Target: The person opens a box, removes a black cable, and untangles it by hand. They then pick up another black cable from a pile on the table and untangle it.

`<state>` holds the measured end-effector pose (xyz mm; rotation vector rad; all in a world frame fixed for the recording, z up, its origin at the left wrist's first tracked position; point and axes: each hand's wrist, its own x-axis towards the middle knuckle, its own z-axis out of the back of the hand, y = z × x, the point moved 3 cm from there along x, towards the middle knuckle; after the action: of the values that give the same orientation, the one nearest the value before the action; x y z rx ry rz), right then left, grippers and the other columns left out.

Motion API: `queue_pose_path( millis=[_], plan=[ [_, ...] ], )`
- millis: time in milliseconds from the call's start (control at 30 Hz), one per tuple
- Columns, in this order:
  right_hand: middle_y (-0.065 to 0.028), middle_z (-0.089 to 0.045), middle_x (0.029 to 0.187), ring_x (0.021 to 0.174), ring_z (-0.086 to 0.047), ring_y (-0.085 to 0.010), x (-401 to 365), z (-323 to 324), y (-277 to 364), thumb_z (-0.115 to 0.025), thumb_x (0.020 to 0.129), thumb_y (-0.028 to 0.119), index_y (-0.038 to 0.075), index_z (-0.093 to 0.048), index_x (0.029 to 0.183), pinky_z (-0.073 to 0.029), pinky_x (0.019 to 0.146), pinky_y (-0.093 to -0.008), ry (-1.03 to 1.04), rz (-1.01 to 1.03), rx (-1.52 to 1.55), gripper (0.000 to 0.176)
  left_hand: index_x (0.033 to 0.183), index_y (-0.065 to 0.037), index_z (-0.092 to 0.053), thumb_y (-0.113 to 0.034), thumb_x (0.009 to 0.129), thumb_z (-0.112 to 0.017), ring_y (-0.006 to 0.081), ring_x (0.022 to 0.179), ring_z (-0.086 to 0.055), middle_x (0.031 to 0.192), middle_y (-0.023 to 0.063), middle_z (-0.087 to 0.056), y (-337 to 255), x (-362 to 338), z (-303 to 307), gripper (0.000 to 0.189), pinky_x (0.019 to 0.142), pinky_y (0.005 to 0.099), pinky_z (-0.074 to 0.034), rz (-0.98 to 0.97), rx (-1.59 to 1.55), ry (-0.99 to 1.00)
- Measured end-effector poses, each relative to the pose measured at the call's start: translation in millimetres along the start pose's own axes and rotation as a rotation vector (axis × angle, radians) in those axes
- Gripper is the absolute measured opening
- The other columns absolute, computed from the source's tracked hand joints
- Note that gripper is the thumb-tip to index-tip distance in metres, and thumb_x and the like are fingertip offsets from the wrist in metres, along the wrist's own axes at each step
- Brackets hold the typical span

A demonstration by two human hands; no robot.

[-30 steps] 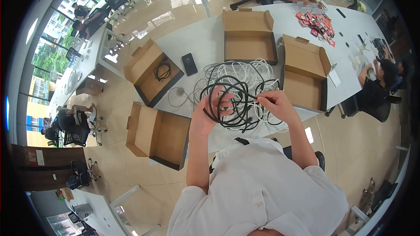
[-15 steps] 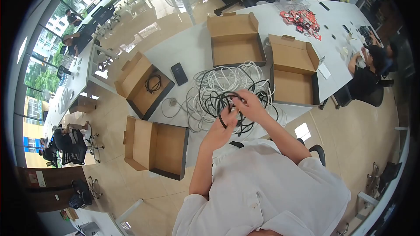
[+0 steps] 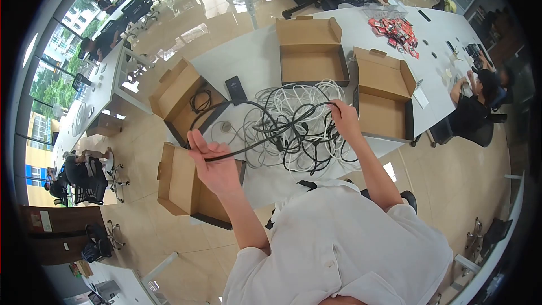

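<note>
A black cable (image 3: 243, 151) is stretched in loops between my two hands over the table. My left hand (image 3: 213, 161) holds one side of the loop at the left, above the near left box, the cable running between thumb and fingers. At the right, my right hand (image 3: 345, 121) pinches the other end of the loops between thumb and fingertips. Below them lies a tangled heap of white and grey cables (image 3: 288, 100), with more black cable mixed in. The loops cross each other over the heap's middle.
Open cardboard boxes surround the heap: near left (image 3: 175, 183), far left (image 3: 169, 99) with a coiled black cable (image 3: 200, 101), back (image 3: 313, 65) and right (image 3: 384, 116). A dark phone (image 3: 236, 88) lies behind. Red packets (image 3: 395, 35) and seated people are farther off.
My hands were close together over the heap with bunched black cable. Now they are wide apart, the left hand moved far left, and the cable is spread into large loops.
</note>
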<state>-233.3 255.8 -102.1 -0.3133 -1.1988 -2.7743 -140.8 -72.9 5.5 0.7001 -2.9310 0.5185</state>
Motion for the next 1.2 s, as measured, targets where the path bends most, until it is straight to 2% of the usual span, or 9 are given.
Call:
queue_pose_path(
  millis=[67, 167, 300, 400, 433, 500, 767, 933, 1200],
  plan=[
    [-0.0158, -0.064, 0.081, 0.065, -0.060, -0.0351, -2, 4, 2, -0.054, 0.089, 0.009, 0.007, -0.059, 0.100, -0.048, 0.058, -0.0406, -0.126, 0.076, -0.112, 0.013, 0.123, -0.010, -0.051, -0.021, 0.096, -0.051, 0.0134, 0.067, -0.055, 0.112, 0.0041, -0.065, -8, 9, 7, 0.029, 0.069, 0.0252, -0.041, -0.076, 0.031, -0.198],
    [-0.0169, -0.064, 0.082, 0.071, -0.060, -0.0383, -4, 10, -2, -0.055, 0.088, 0.011, 0.006, -0.058, 0.098, -0.047, 0.061, -0.0446, -0.233, 0.112, -0.196, 0.011, 0.109, -0.009, -0.055, -0.008, 0.092, -0.053, 0.0092, 0.053, -0.042, 0.092, 0.0005, -0.066, -26, 13, 26, 0.018, 0.062, 0.0262, -0.035, 0.019, 0.023, 0.123],
    [-0.0166, -0.064, 0.084, 0.072, -0.060, -0.0385, -3, 18, -33, -0.053, 0.090, 0.013, 0.008, -0.058, 0.101, -0.047, 0.061, -0.0430, -0.190, -0.012, -0.308, 0.013, 0.087, -0.008, -0.049, -0.005, 0.085, -0.050, 0.0057, 0.041, -0.029, 0.058, -0.0045, -0.046, -53, 19, 18, 0.004, 0.055, 0.0249, -0.028, -0.099, 0.089, -0.045],
    [-0.0100, -0.060, 0.069, 0.055, -0.057, -0.0265, -3, 0, -99, -0.050, 0.093, 0.015, 0.007, -0.058, 0.103, -0.042, 0.049, -0.0350, -0.038, 0.115, -0.060, 0.015, 0.081, -0.007, -0.044, -0.006, 0.085, -0.047, 0.0056, 0.039, -0.027, 0.049, -0.0055, -0.033, -70, 31, 18, 0.005, 0.050, 0.0242, -0.026, 0.040, -0.031, 0.262],
    [-0.0057, -0.053, 0.064, 0.051, -0.050, -0.0204, -2, 4, -91, -0.049, 0.095, 0.016, 0.006, -0.058, 0.103, -0.038, 0.046, -0.0315, 0.085, -0.147, 0.262, 0.016, 0.078, -0.006, -0.043, -0.008, 0.090, -0.045, 0.0061, 0.037, -0.022, 0.046, -0.0054, -0.027, -68, 33, 18, 0.013, 0.046, 0.0229, -0.022, 0.008, 0.040, 0.200],
    [0.0028, -0.039, 0.055, 0.044, -0.036, -0.0081, -8, 22, -62, -0.046, 0.098, 0.018, 0.004, -0.058, 0.104, -0.030, 0.041, -0.0246, 0.328, -0.680, 0.899, 0.019, 0.085, -0.007, -0.046, -0.011, 0.093, -0.046, 0.0054, 0.037, -0.019, 0.045, -0.0063, -0.026, -62, 36, 27, 0.009, 0.044, 0.0234, -0.019, 0.020, 0.127, 0.091],
    [0.0079, -0.028, 0.054, 0.041, -0.024, -0.0013, 7, 70, 44, -0.039, 0.102, 0.025, 0.003, -0.057, 0.109, -0.021, 0.038, -0.0192, 0.193, -0.391, 1.202, 0.030, 0.092, -0.008, -0.054, -0.028, 0.099, -0.044, 0.0058, 0.043, -0.015, 0.051, -0.0054, -0.021, 28, 7, 59, 0.023, 0.043, 0.0244, -0.016, 0.367, 0.348, -0.168],
    [0.0077, -0.025, 0.055, 0.040, -0.023, -0.0013, 5, 75, 59, -0.038, 0.102, 0.029, 0.005, -0.056, 0.113, -0.022, 0.037, -0.0191, 0.217, -0.274, 1.573, 0.032, 0.114, -0.007, -0.050, -0.017, 0.096, -0.045, 0.0072, 0.049, -0.031, 0.065, -0.0018, -0.044, 82, -13, 79, 0.022, 0.046, 0.0230, -0.026, 0.505, 0.712, -0.232],
    [0.0074, -0.030, 0.055, 0.041, -0.027, -0.0023, 9, 67, 54, -0.040, 0.101, 0.028, 0.003, -0.056, 0.115, -0.025, 0.040, -0.0187, 0.210, -0.234, 1.499, 0.032, 0.132, 0.003, -0.034, -0.011, 0.084, -0.056, 0.0233, 0.092, -0.052, 0.108, 0.0156, -0.046, 176, -54, 202, 0.054, 0.078, 0.0343, -0.048, 0.919, 0.499, -0.444]
  ],
)
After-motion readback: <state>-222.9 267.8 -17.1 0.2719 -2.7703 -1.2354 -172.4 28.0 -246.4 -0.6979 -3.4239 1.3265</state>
